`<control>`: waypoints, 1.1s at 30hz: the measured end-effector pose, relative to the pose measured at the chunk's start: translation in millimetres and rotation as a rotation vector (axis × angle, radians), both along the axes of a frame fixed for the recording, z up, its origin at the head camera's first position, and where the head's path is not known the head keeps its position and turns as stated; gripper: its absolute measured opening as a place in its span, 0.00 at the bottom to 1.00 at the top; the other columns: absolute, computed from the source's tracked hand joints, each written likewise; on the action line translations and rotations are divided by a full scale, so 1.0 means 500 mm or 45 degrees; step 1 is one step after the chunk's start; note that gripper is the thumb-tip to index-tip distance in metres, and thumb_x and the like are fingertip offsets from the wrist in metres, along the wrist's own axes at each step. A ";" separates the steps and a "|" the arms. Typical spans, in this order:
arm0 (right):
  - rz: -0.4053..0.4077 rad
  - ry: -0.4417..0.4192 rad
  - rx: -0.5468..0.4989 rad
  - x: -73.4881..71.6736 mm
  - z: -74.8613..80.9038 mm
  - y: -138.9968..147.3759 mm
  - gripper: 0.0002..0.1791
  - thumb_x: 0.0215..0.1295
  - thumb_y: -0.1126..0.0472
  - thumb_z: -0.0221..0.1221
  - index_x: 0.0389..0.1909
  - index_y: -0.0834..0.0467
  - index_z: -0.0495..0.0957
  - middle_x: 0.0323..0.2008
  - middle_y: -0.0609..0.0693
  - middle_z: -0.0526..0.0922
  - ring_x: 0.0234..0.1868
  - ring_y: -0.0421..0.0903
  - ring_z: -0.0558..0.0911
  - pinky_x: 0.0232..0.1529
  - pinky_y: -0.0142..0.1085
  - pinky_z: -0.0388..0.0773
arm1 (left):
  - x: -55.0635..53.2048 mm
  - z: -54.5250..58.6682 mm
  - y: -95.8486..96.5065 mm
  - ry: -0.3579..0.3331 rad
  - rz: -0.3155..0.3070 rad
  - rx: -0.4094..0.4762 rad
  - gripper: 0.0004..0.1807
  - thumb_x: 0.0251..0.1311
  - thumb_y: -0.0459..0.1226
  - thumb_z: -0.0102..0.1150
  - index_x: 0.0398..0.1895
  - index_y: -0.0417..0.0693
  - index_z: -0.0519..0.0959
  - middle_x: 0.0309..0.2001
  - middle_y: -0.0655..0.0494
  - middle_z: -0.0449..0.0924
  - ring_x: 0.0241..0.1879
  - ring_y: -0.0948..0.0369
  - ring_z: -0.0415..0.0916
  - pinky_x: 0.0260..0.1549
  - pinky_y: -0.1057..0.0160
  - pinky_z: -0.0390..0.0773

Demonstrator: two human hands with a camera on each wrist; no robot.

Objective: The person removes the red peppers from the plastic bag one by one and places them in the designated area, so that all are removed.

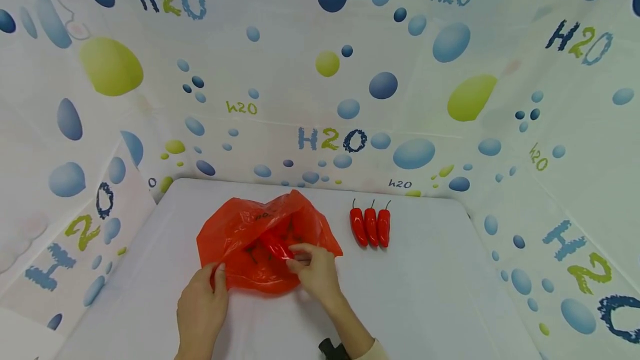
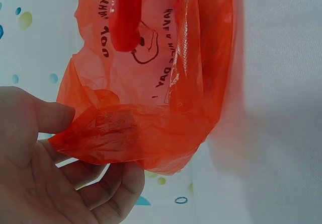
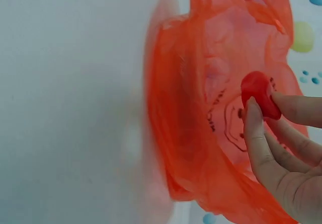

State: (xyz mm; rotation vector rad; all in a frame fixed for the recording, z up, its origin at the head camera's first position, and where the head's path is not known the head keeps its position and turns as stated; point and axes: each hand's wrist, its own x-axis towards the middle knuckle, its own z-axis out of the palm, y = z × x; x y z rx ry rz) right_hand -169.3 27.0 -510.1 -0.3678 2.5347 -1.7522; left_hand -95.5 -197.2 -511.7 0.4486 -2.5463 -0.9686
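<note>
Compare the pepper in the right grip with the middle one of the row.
The held pepper is pinched at the mouth of the red bag; the middle pepper lies unheld on the table. In the head view, the held pepper slants; the middle pepper runs almost vertically. Both are red and glossy.

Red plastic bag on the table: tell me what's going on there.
A person's left hand pinches the edge of the red plastic bag while the right hand holds a red chili pepper at its open mouth. Three more red chili peppers lie side by side on the white table, to the bag's right.
</note>
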 end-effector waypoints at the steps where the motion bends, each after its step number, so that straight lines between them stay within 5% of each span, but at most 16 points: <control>1: -0.008 0.003 0.001 0.002 0.004 0.005 0.17 0.67 0.64 0.70 0.56 0.59 0.86 0.42 0.51 0.90 0.38 0.40 0.89 0.39 0.35 0.87 | 0.000 0.000 0.000 -0.001 -0.002 0.001 0.19 0.80 0.43 0.49 0.52 0.35 0.83 0.48 0.36 0.85 0.49 0.33 0.82 0.44 0.30 0.77; 33: -0.127 0.050 -0.024 0.031 0.038 0.075 0.16 0.68 0.62 0.69 0.56 0.55 0.87 0.44 0.49 0.90 0.42 0.43 0.89 0.43 0.33 0.86 | -0.003 -0.004 0.007 0.037 -0.002 -0.014 0.17 0.79 0.42 0.51 0.50 0.37 0.84 0.44 0.38 0.86 0.45 0.33 0.83 0.40 0.30 0.77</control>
